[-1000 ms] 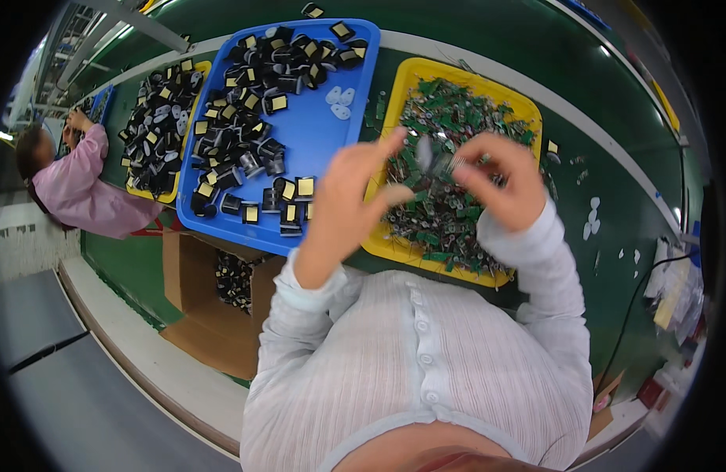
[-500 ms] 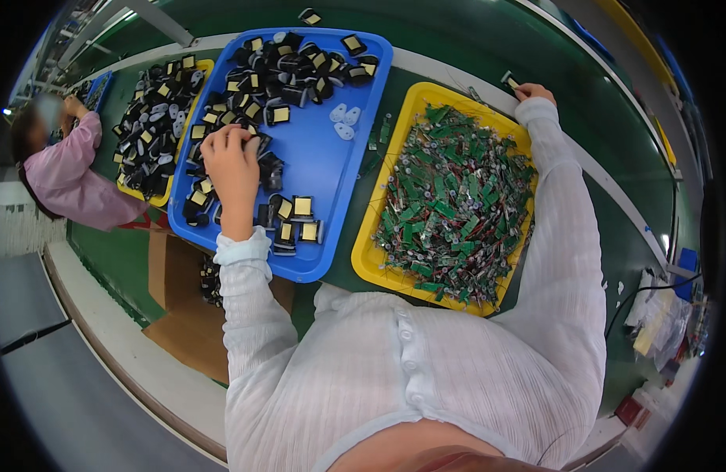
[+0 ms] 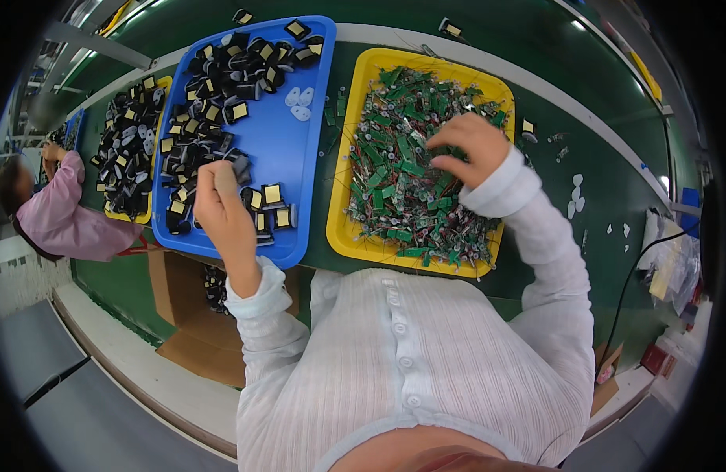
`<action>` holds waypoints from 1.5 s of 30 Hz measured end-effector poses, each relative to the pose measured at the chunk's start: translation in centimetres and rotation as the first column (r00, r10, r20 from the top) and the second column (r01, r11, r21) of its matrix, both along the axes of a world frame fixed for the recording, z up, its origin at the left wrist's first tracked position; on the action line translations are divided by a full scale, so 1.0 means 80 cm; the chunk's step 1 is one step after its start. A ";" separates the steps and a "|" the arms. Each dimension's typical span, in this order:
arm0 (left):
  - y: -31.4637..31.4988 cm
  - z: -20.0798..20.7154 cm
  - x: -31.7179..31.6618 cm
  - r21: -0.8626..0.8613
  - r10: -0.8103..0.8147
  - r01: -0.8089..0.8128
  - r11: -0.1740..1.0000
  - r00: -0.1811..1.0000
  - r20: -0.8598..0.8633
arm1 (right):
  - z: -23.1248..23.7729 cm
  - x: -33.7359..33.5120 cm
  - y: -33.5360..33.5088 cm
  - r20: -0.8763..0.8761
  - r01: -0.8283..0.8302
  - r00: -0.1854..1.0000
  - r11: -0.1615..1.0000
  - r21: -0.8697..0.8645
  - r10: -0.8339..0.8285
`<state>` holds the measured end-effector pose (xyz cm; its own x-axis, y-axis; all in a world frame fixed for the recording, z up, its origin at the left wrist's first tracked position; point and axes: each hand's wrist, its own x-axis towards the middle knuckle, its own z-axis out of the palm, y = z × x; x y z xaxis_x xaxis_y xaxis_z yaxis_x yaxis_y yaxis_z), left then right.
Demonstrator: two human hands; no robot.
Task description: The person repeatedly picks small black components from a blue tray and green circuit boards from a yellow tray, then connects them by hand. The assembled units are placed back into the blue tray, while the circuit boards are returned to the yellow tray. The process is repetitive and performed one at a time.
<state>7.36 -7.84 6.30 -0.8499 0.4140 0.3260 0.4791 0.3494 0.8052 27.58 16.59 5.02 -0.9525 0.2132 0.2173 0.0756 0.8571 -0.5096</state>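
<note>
My left hand (image 3: 221,206) is closed at the near side of a blue tray (image 3: 306,169). A dark grey and black plastic housing (image 3: 241,164) shows at its fingertips. Beneath and beyond it lie many black housings (image 3: 213,112) with pale yellow square patches. My right hand (image 3: 475,151) is over a yellow tray (image 3: 341,224), its thumb and fingers apart above the pile. That tray is heaped with small green circuit boards (image 3: 410,167) with thin wires and small round metal parts. The fingertips are close to the boards; I cannot make out anything held there.
Several pale oval plates (image 3: 300,102) lie in the blue tray. Single housings (image 3: 451,29) rest on the green bench beyond and right of the trays. Left are another yellow tray (image 3: 140,216) of housings and a co-worker in a pink sleeve (image 3: 60,193). Below stands a cardboard box (image 3: 194,315).
My right hand has come back from the far bench edge to the circuit boards, leaving a housing on the bench. My left hand has drawn nearer and closed. The whole view has shifted.
</note>
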 end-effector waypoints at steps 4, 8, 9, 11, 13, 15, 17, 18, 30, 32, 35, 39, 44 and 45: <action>0.005 -0.003 0.032 0.057 -0.181 0.179 0.982 0.983 0.037 | -0.014 -0.024 -0.045 -0.003 0.080 0.997 0.994 0.077 -0.080; 0.015 0.008 0.060 0.100 -0.363 0.350 0.931 0.916 0.170 | -0.029 -0.032 -0.050 0.015 0.099 0.994 0.955 0.281 -0.107; 0.018 0.011 0.065 0.119 -0.392 0.375 0.919 0.898 0.198 | -0.029 -0.028 -0.048 0.017 0.095 0.994 0.955 0.282 -0.104; 0.024 0.015 0.072 0.168 -0.454 0.427 0.888 0.872 0.184 | -0.023 -0.022 -0.048 0.009 0.115 0.993 0.976 0.186 -0.118; 0.027 0.015 0.072 0.223 -0.535 0.496 0.839 0.825 0.180 | -0.003 -0.011 -0.052 -0.006 0.160 0.987 0.987 -0.012 -0.160; 0.042 0.025 0.089 0.310 -0.539 0.458 0.833 0.800 0.265 | 0.024 0.002 -0.068 -0.052 0.155 0.973 0.801 -0.578 -0.226; 0.051 0.030 0.102 0.403 -0.626 0.487 0.775 0.680 0.382 | 0.045 0.023 -0.084 -0.097 0.077 0.940 0.482 -0.873 -0.327; 0.055 0.026 0.102 0.410 -0.690 0.559 0.721 0.636 0.345 | 0.060 0.034 -0.093 -0.131 0.041 0.924 0.433 -0.901 -0.360; 0.088 0.049 0.146 0.490 -0.798 0.647 0.584 0.567 0.204 | 0.058 0.060 -0.121 -0.562 -0.059 0.652 0.705 -0.707 -0.509; 0.086 0.050 0.148 0.481 -0.783 0.636 0.604 0.586 0.209 | 0.059 0.059 -0.118 -0.578 0.010 0.671 0.785 -0.619 -0.465; 0.089 0.047 0.148 0.479 -0.755 0.611 0.631 0.626 0.196 | 0.059 0.054 -0.127 -0.477 -0.063 0.698 0.618 -0.783 -0.533; 0.093 0.029 0.150 0.501 -0.711 0.573 0.649 0.691 0.130 | 0.052 0.047 -0.131 -0.433 -0.264 0.700 0.357 -0.896 -0.568; 0.097 0.029 0.155 0.482 -0.604 0.532 0.696 0.797 -0.008 | 0.049 0.039 -0.138 -0.371 -0.325 0.741 0.185 -0.927 -0.560; 0.098 0.028 0.154 0.478 -0.589 0.539 0.694 0.806 -0.054 | 0.051 0.041 -0.136 -0.343 -0.311 0.782 0.151 -0.938 -0.520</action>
<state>19.67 -0.02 8.58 -0.5419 0.6525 0.5297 0.3782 -0.3735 0.8470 30.86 5.67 9.11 -0.6940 0.7104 0.1172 -0.4824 -0.3379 -0.8082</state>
